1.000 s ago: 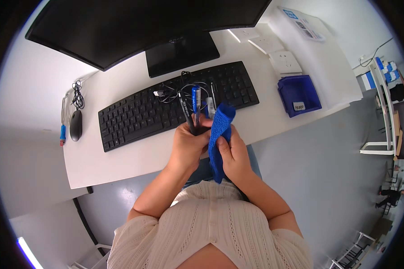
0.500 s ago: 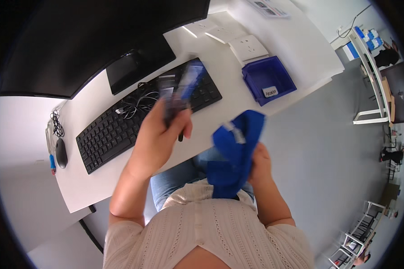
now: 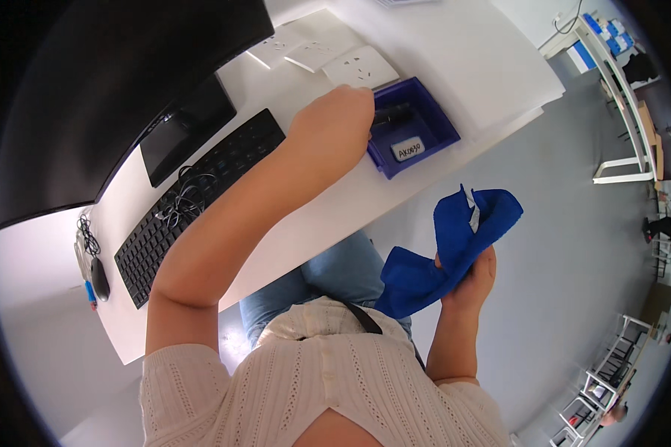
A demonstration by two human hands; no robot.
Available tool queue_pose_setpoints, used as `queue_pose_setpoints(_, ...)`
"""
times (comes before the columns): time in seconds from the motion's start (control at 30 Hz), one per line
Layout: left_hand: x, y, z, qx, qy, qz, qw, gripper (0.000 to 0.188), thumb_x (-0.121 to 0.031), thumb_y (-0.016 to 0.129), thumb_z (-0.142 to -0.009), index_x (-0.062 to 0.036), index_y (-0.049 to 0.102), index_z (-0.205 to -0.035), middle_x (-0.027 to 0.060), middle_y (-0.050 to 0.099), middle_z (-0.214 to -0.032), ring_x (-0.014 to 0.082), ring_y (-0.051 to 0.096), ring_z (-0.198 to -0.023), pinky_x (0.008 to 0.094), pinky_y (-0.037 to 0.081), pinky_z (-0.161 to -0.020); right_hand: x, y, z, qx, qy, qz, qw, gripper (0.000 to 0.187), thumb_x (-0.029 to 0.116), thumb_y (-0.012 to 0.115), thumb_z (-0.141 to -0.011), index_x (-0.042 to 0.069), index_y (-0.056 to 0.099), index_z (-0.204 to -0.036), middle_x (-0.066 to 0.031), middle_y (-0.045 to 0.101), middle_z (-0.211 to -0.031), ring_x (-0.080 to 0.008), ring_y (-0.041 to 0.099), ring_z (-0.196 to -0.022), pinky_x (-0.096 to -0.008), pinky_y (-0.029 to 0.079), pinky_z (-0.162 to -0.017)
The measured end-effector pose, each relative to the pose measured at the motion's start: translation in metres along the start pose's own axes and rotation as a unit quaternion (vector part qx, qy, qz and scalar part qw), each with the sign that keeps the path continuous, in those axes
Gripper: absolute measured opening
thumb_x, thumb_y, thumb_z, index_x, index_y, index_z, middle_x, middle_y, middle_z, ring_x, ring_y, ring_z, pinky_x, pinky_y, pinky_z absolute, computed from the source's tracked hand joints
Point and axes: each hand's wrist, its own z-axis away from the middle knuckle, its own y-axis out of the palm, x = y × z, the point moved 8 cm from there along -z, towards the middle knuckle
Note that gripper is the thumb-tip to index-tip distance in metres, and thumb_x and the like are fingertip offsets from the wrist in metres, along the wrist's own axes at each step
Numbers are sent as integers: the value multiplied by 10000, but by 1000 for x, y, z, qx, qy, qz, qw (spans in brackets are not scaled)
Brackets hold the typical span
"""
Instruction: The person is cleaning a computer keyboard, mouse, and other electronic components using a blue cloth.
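Observation:
My left hand [image 3: 337, 123] reaches over the left wall of a small blue plastic bin [image 3: 443, 115] on the desk, its fingers curled and partly hidden. A dark, stick-like item [image 3: 395, 115] extends from the fingers into the bin; its exact kind is unclear. Inside the bin, near its front wall, lies a white label tag [image 3: 408, 149]. Off the desk's front edge, my right hand [image 3: 476, 279] grips a folded blue cloth [image 3: 455, 246] with a small white tag on it. The cloth hangs loosely over the hand, above the floor.
Several white socket plates [image 3: 360, 67] lie behind the bin. To the left are a black keyboard [image 3: 238, 153] with a coiled cable [image 3: 183, 203] on it, a monitor [image 3: 127, 89], and a mouse [image 3: 99, 279]. White-framed tables [image 3: 622, 179] stand far right.
My left hand has moved right from above the keyboard to the bin, carrying the dark item. The right hand has shifted right with the blue cloth.

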Motion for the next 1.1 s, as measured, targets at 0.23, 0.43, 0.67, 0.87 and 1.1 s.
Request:
queue_pose_setpoints(0.23,-20,-7,-1,-110,13,-38,993,327,-79,752,-826,-12,590,-1103,158,566,-1215,358,628,-1086,433,543,-903,-16,5,-8,47,36,-58,997,326,203,517,-1043,-10,586,-1279,-109,705,-1110,-195,699,-936,-320,588,-781)
queue_pose_setpoints(0.43,-38,-4,1,-237,129,-151,951,360,-105,790,-759,-68,672,-1098,97,581,-1178,299,572,-1168,412,484,-961,-19,5,1,-61,51,1,997,403,370,534,-1035,10,583,-1210,-99,687,-909,-182,659,-669,-306,526,-527)
queue_pose_setpoints(0.67,-66,15,-7,-174,239,-88,951,356,-107,822,-651,-102,759,-1001,79,591,-1141,267,548,-1157,394,450,-1000,-15,5,4,6,52,-45,998,352,270,528,-1040,-2,589,-1256,-105,695,-1069,-186,678,-863,-317,547,-722)
queue_pose_setpoints(0.87,-56,7,-3,-196,221,-43,955,320,-74,825,-640,-115,780,-954,93,588,-1140,276,547,-1155,408,445,-1014,-14,14,10,71,52,-75,993,334,210,532,-1044,-20,595,-1278,-105,691,-1170,-193,678,-1019,-332,552,-906)
queue_pose_setpoints(1.1,-72,27,-20,-130,265,-103,950,252,-65,718,-756,-147,796,-982,102,597,-1186,273,547,-1173,393,418,-1028,-19,8,11,-48,61,-14,997,335,276,543,-1028,12,587,-1229,-94,696,-980,-175,672,-727,-305,541,-541)
